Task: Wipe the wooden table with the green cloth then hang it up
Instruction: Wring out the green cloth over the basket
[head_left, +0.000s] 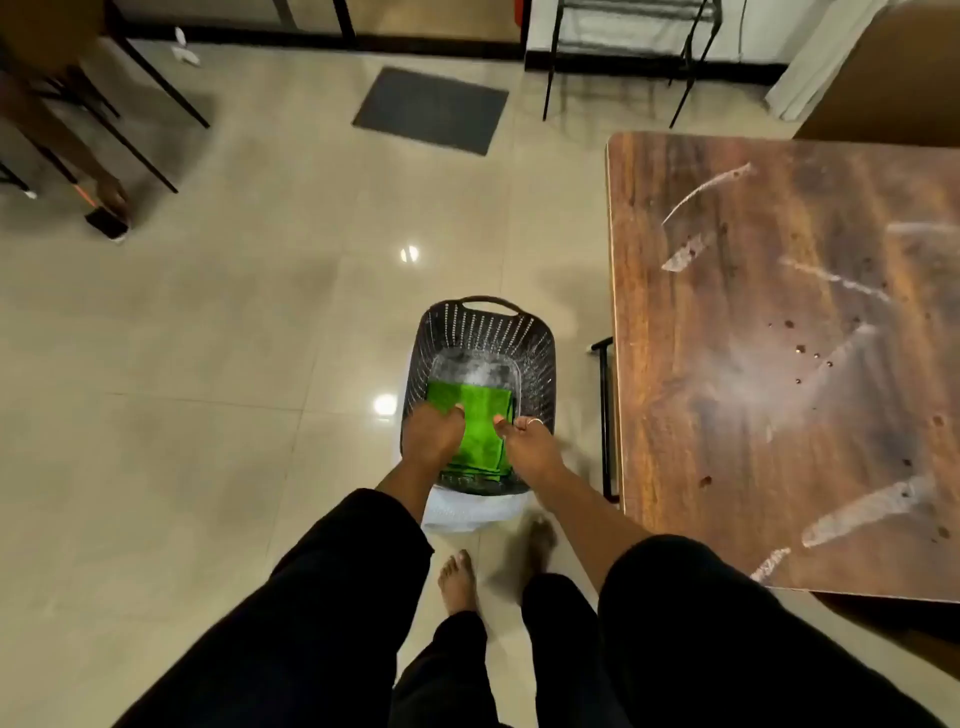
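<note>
The person is bending over a dark slotted laundry basket on the tiled floor, both hands inside it; the folded green cloth is lying at the basket's near end. The left hand and right hand are curling loosely at its side edges, grip not yet clear. Fetching is underway; next comes lifting it across to the smeared wooden table

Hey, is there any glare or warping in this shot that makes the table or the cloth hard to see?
Head view: ceiling lights glare on the glossy floor and haze the wooden table; wide-angle bending bows the table's edge; the green cloth in the basket stays vivid, partly covered by the left hand and right hand.
</note>
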